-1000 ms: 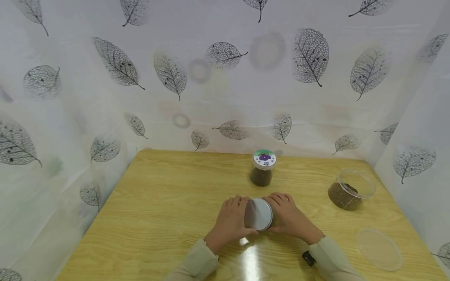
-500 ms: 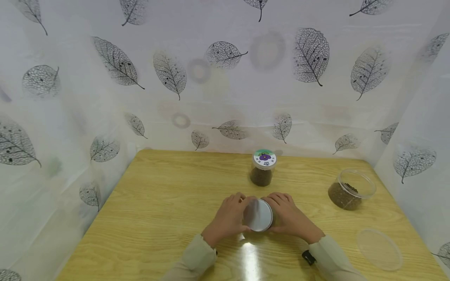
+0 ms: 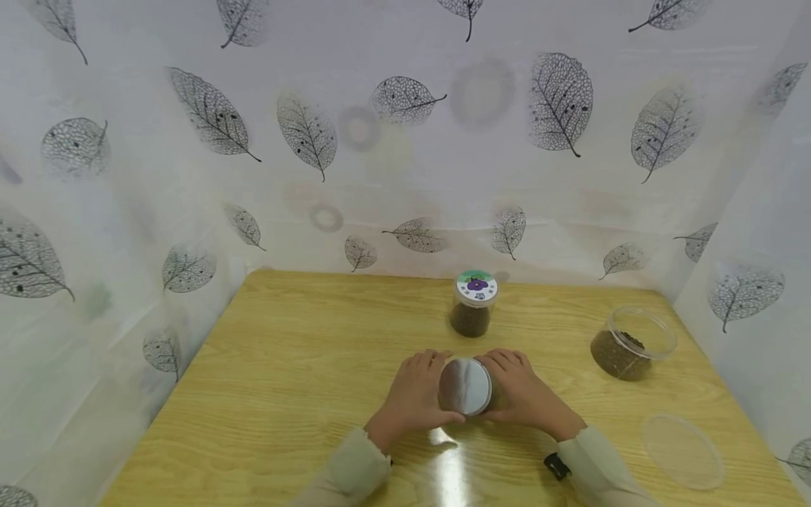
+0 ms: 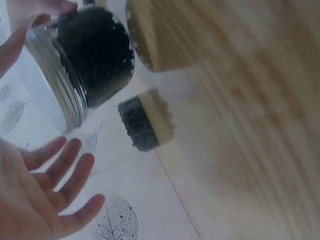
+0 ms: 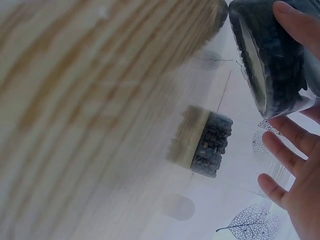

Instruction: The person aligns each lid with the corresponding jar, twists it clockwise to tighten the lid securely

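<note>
A clear jar with a silver screw lid (image 3: 465, 386) stands between my two hands near the middle of the table; dark contents fill its lower part. In the right wrist view, my right hand (image 3: 524, 394) grips the jar body (image 5: 280, 65), thumb on the near side. My left hand (image 3: 412, 394) is cupped loosely around the lid. Seen from the left wrist, its fingers (image 4: 67, 162) are spread and relaxed just off the lid rim (image 4: 52, 77), with the thumb close to the lid. Whether the thumb touches is hard to tell.
Behind the hands stands a jar of dark seeds with a purple-flower lid (image 3: 476, 285). An uncovered clear tub (image 3: 624, 359), partly filled with dark pieces, is at the right. A flat translucent lid (image 3: 683, 451) lies nearer, on the wooden table (image 3: 285, 366). Leaf-printed curtain (image 3: 418, 162) surrounds the table.
My left hand has turned around the lid and back: half a second ago its fingers reached further over the rim, now they have drawn back. My right hand has stayed in place.
</note>
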`<move>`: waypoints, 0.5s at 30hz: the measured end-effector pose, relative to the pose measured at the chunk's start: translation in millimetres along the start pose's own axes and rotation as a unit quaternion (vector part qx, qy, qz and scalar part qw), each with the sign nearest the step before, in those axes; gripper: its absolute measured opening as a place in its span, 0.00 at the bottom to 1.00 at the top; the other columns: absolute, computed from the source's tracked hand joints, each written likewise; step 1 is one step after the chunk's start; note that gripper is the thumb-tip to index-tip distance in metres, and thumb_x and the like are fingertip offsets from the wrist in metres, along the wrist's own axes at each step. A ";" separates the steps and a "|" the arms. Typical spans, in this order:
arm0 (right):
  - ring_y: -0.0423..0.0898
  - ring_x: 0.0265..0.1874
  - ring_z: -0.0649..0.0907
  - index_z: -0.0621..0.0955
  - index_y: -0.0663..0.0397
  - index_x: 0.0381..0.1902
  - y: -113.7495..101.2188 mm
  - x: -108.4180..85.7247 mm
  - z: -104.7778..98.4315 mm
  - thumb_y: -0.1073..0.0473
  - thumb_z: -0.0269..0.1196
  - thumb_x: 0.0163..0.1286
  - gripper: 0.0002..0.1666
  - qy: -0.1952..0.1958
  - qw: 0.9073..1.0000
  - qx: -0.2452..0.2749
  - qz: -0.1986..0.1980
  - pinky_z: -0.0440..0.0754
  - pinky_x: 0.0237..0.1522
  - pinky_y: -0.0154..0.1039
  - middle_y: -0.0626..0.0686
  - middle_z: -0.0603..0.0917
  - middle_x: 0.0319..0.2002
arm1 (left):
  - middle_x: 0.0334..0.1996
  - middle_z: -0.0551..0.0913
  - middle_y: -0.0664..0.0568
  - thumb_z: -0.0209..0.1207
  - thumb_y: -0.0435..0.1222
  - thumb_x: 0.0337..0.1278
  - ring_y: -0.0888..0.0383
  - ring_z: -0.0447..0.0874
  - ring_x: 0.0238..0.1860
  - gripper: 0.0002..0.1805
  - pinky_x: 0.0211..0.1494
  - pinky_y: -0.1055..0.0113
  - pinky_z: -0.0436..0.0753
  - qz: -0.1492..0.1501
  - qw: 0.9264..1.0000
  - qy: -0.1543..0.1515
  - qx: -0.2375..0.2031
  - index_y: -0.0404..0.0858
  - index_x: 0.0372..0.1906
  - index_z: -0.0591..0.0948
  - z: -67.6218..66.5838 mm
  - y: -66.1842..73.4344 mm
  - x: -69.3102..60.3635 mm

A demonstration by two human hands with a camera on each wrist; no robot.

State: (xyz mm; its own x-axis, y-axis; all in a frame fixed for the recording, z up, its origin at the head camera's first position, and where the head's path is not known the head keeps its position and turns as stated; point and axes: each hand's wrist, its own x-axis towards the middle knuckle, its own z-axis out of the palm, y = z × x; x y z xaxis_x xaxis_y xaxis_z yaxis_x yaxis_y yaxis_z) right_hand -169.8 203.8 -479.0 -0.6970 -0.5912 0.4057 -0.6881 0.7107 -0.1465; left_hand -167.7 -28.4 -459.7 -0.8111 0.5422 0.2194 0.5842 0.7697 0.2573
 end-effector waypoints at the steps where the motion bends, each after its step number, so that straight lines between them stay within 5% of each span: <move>1: 0.50 0.52 0.74 0.72 0.55 0.57 0.1 -0.1 0.2 0.39 0.79 0.29 0.55 0.003 1.000 -0.001 -0.001 0.68 0.53 0.53 0.51 0.77 0.50 | 0.52 0.75 0.50 0.67 0.67 0.28 0.53 0.74 0.55 0.55 0.59 0.56 0.75 -0.008 1.000 0.007 0.007 0.41 0.64 0.66 0.7 2.3 -0.8; 8: 0.50 0.51 0.74 0.73 0.56 0.56 -1.5 0.2 -0.3 0.39 0.79 0.28 0.56 0.007 1.000 -0.009 0.000 0.69 0.52 0.53 0.51 0.77 0.49 | 0.51 0.77 0.48 0.60 0.74 0.25 0.51 0.75 0.54 0.56 0.61 0.55 0.73 -0.063 0.996 0.026 0.055 0.40 0.59 0.70 6.6 14.1 -2.0; 15: 0.51 0.52 0.74 0.72 0.57 0.57 -2.5 1.1 -0.2 0.39 0.78 0.30 0.55 -0.002 1.000 -0.013 0.004 0.69 0.53 0.55 0.52 0.77 0.50 | 0.50 0.77 0.48 0.61 0.73 0.26 0.50 0.75 0.54 0.54 0.62 0.54 0.72 -0.076 0.995 0.023 0.053 0.39 0.58 0.71 5.6 20.3 1.1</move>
State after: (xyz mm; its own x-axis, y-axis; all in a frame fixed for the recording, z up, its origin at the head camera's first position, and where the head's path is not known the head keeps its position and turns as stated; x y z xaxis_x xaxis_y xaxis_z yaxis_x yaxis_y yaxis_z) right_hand -168.8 201.5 -478.0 -0.7035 -0.5871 0.4006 -0.6771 0.7249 -0.1267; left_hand -156.9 -10.3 -459.4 -0.8862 0.4031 0.2285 0.4468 0.8740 0.1909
